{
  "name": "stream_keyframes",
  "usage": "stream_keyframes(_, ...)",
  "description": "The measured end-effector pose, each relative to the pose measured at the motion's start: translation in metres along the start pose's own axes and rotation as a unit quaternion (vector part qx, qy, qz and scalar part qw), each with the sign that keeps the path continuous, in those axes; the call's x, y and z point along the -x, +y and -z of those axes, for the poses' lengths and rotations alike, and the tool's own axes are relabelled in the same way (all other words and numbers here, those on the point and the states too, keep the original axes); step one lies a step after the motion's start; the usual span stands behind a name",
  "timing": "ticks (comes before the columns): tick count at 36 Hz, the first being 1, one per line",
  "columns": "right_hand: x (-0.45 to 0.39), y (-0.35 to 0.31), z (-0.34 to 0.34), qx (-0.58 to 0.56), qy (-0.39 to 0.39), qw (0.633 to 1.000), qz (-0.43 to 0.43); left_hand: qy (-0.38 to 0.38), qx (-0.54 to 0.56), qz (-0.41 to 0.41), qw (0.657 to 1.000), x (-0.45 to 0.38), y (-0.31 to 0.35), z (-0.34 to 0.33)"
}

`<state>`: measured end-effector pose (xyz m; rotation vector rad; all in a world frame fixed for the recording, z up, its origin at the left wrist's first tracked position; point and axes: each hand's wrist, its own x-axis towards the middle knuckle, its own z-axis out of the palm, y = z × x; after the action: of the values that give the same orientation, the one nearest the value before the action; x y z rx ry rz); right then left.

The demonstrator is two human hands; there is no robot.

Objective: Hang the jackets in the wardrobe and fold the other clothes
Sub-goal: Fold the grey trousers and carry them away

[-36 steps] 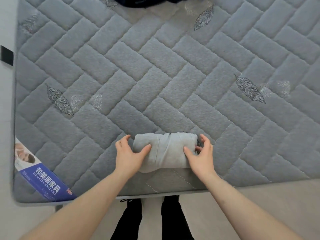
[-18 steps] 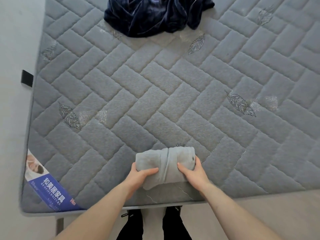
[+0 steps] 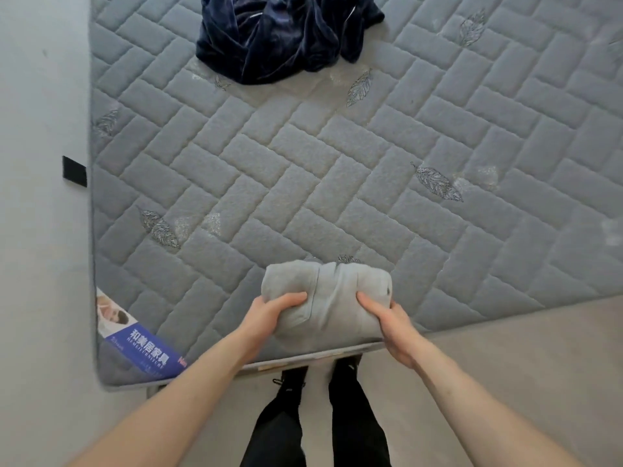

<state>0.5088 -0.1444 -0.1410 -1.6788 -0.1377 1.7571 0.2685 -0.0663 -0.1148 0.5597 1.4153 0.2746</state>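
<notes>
A light grey garment [image 3: 332, 298], folded into a compact bundle, sits over the near edge of the grey quilted mattress [image 3: 303, 163]. My left hand [image 3: 269, 315] grips its left side, thumb on top. My right hand [image 3: 392, 326] grips its right side, thumb on top and fingers underneath. A crumpled dark navy velvet garment [image 3: 279, 38] lies unfolded at the far side of the mattress.
The mattress's left edge runs along a pale wall [image 3: 40, 230], with a black strap [image 3: 74, 171] sticking out. A blue printed label [image 3: 141, 348] covers the near left corner. My legs in black trousers [image 3: 320, 416] stand on beige floor [image 3: 522, 365] below the near edge.
Both hands closed on the grey bundle and drew it toward the near edge of the mattress. The view tilted up, bringing the navy garment into sight.
</notes>
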Motion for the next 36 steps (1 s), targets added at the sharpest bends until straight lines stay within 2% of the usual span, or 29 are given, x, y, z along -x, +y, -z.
stream_keyframes(4,0.082,-0.020,-0.010,-0.059,0.003,0.998,0.019,-0.054,-0.019,-0.006,0.998,0.068,0.036,-0.005)
stream_keyframes(11,0.212,-0.034,-0.034,-0.069,0.075,0.988,0.113,-0.145,-0.096,-0.046,0.984,0.176,0.090,-0.008)
stream_keyframes(17,0.299,-0.029,-0.040,-0.084,0.078,0.982,0.149,-0.209,-0.151,-0.099,0.961,0.237,0.114,-0.005)
stream_keyframes(21,0.336,-0.028,-0.033,-0.086,0.112,0.974,0.176,-0.235,-0.185,-0.126,0.946,0.266,0.120,-0.025)
stream_keyframes(29,0.417,-0.004,0.032,-0.155,0.204,0.934,0.250,-0.330,-0.259,-0.157,0.894,0.316,0.122,-0.122)
stream_keyframes(36,0.505,0.043,0.127,-0.233,0.317,0.876,0.281,-0.386,-0.320,-0.222,0.836,0.365,0.075,-0.256)
